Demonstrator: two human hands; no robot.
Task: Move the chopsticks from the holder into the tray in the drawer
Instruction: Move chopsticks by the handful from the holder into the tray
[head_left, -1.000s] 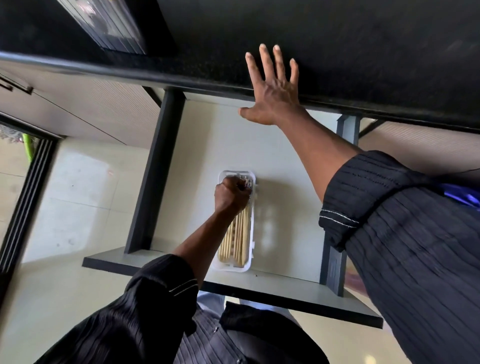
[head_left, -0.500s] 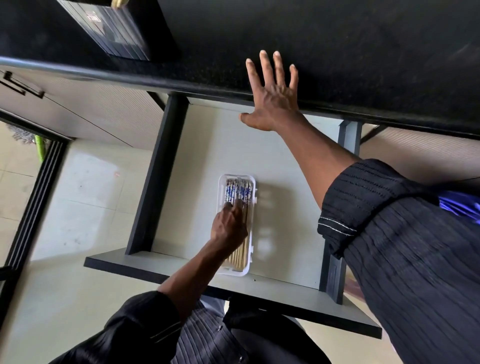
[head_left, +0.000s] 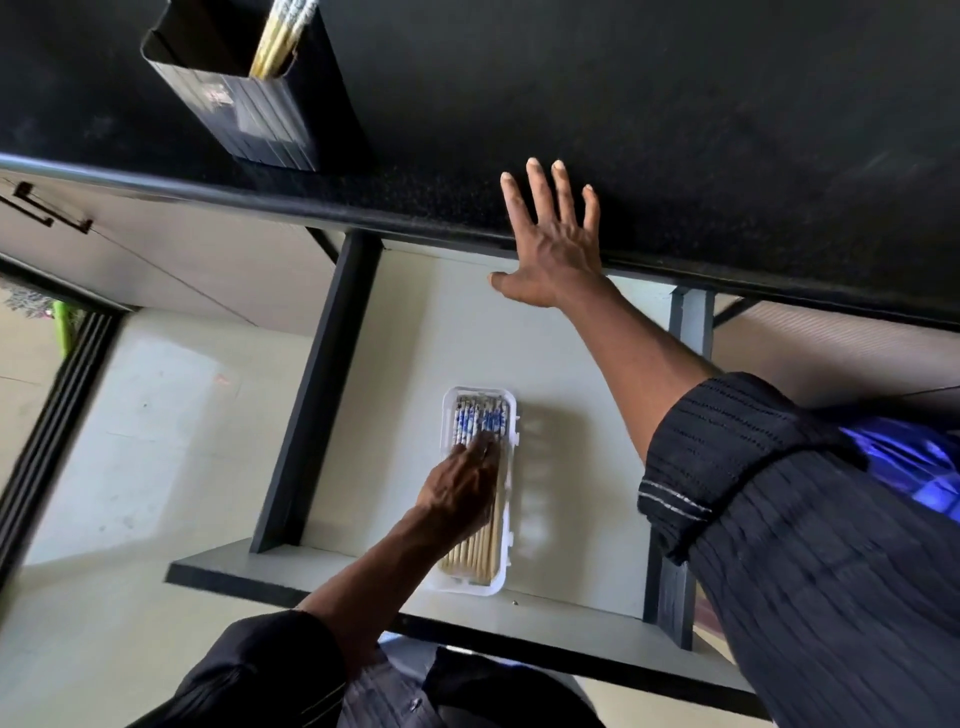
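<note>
A white tray lies in the open drawer, holding several wooden chopsticks with blue-and-white patterned tops. My left hand rests on the chopsticks in the tray, fingers pointing toward the patterned ends; whether it grips any is hidden. My right hand lies flat with spread fingers on the black countertop edge above the drawer. A black rectangular holder stands on the counter at the upper left with a few chopsticks still in it.
The black countertop fills the top of the view. The drawer has dark side rails and a dark front panel. Cabinet fronts with a black handle are at left, pale floor tiles below.
My left hand has slid back down the tray, uncovering the patterned chopstick tops. The view has tilted up, bringing the holder on the counter into sight. The right hand stays put.
</note>
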